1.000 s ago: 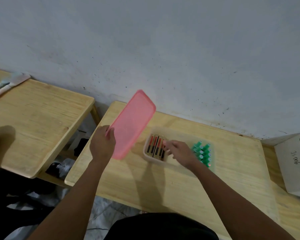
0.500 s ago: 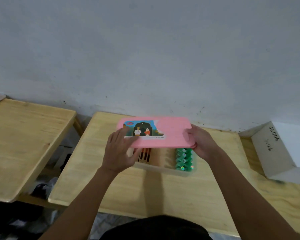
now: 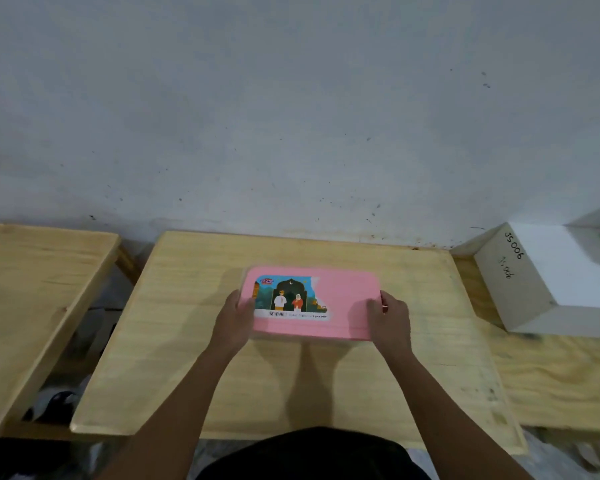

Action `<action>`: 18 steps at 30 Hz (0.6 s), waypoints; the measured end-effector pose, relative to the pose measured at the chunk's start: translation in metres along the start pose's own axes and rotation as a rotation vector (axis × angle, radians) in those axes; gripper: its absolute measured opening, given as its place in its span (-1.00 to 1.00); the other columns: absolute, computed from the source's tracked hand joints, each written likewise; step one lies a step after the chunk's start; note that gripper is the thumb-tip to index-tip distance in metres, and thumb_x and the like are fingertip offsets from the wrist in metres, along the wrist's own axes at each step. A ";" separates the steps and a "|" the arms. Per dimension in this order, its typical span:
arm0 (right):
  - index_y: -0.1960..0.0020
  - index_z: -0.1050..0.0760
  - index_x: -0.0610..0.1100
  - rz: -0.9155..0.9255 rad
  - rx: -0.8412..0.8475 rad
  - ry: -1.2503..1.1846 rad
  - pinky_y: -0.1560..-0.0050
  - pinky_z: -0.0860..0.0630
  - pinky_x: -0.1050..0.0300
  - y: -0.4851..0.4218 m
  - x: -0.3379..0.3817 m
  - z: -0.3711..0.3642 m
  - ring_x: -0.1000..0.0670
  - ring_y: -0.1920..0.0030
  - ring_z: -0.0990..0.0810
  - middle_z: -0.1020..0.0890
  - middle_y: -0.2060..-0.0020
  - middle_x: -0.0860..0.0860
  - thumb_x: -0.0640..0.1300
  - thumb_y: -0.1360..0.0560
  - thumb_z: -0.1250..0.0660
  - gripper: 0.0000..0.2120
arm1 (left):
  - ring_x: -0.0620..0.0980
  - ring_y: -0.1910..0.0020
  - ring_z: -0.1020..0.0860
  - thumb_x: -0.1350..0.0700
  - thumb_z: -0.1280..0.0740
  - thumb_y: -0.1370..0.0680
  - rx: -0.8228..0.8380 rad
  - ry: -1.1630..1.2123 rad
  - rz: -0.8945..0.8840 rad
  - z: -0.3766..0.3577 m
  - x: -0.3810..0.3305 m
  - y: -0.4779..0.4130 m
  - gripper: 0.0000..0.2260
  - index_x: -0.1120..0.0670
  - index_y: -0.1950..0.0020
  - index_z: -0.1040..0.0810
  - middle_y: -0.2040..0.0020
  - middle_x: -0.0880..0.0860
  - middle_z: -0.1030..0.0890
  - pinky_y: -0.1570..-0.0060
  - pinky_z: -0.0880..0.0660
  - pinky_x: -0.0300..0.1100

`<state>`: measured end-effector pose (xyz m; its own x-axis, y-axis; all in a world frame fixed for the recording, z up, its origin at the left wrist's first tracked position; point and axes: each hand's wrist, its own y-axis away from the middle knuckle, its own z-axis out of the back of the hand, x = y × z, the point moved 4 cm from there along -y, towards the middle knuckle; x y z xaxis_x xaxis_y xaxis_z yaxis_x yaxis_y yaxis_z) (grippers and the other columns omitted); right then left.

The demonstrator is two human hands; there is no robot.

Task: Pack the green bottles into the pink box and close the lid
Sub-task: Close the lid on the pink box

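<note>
The pink lid [image 3: 347,306], with a torn picture sticker on its left half, lies flat over the box in the middle of the wooden table [image 3: 291,382]. It covers the box fully, so the green bottles and the box walls are hidden. My left hand [image 3: 234,320] grips the lid's left end, thumb on top. My right hand [image 3: 388,320] holds the right end, fingers pressed on the lid's top near the corner.
A second wooden table [image 3: 32,306] stands to the left across a narrow gap with dark items on the floor. A white box marked JS006 [image 3: 548,275] sits at the right on another wooden surface. A grey wall runs behind.
The lid went from my left hand holding it tilted in the air, to both hands above the open box, to lying flat on the box. The bottles are now covered.
</note>
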<state>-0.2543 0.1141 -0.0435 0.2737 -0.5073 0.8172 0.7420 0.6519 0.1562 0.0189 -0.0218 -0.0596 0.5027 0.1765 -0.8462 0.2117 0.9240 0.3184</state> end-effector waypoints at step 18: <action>-0.36 -0.38 0.07 -0.036 -0.053 -0.182 -0.09 -0.55 -0.20 -0.003 -0.033 -0.037 -0.14 -0.11 -0.55 -0.56 -0.09 -0.12 0.34 -0.50 -0.05 -0.45 | -0.17 0.13 -0.55 0.11 -0.07 -0.65 -0.097 -0.100 -0.209 -0.002 -0.018 0.008 -0.81 0.05 -0.23 -0.37 0.01 -0.02 -0.56 0.28 -0.43 -0.27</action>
<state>-0.2434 0.1081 -0.0918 0.1345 -0.4168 0.8990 0.7816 0.6022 0.1622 0.0104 -0.0172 -0.0429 0.5379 -0.0517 -0.8414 0.2404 0.9661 0.0943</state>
